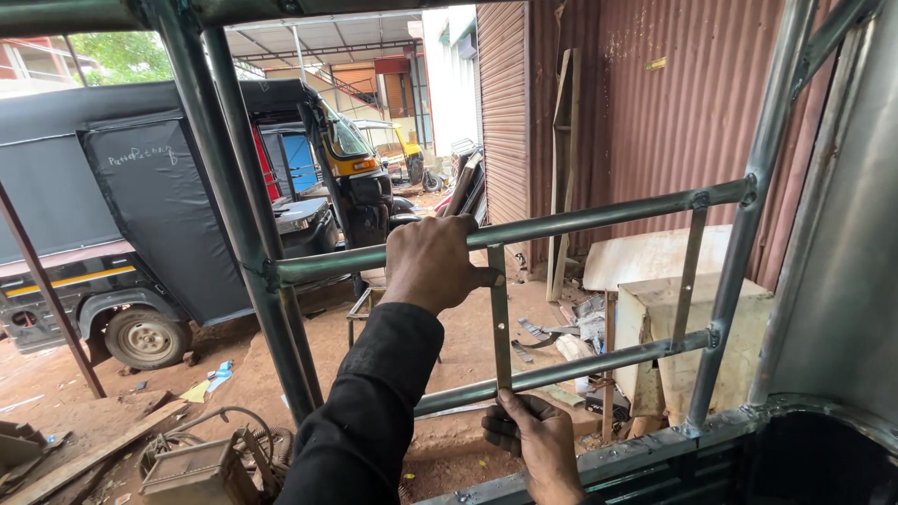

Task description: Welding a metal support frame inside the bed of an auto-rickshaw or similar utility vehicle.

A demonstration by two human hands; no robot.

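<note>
I look out through a grey steel tube frame. My left hand [432, 264], in a black sleeve, is wrapped over the upper horizontal tube [599, 218], its thumb pressing the top of a vertical flat metal strip [500, 323] with small holes. My right hand [535, 441] grips the strip's lower end where it meets the lower horizontal tube [580, 367]. The strip stands upright across both tubes. A second flat strip [690, 271] spans the same two tubes further right, fixed in place.
Upright frame posts stand at the left [245, 224] and right [744, 262]. Outside are a black three-wheeler [140, 215], a rust-red corrugated wall [655, 112], a pale cabinet [655, 309], wooden planks, scrap and a metal box [192, 472] on the dirt ground.
</note>
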